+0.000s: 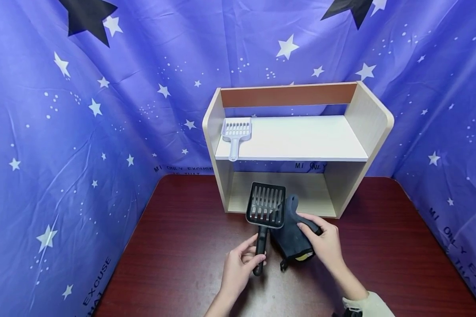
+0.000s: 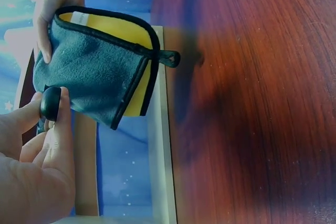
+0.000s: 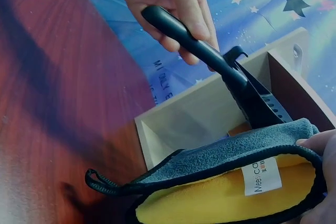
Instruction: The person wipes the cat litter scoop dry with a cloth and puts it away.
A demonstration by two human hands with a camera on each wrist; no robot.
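A black slotted litter scoop [image 1: 263, 231] is held by its handle in my left hand [image 1: 238, 267], its head tilted up toward the shelf unit. In the right wrist view the fingers and thumb pinch the scoop's handle [image 3: 202, 51]. My right hand [image 1: 326, 241] grips a folded cloth [image 1: 291, 237], grey outside and yellow inside with black edging. Close beside the scoop's head, the cloth [image 2: 94, 74] hangs in the air; whether the two touch I cannot tell. On the upper shelf, at its left end, lies a light grey litter scoop [image 1: 235, 134].
A pale wooden two-tier shelf unit [image 1: 374, 110] stands at the back of the dark red table [image 1: 174, 246], just beyond my hands. Blue star-patterned curtains [image 1: 115, 105] hang behind it and along both sides. A cloth loop [image 3: 100, 182] dangles from the cloth's corner.
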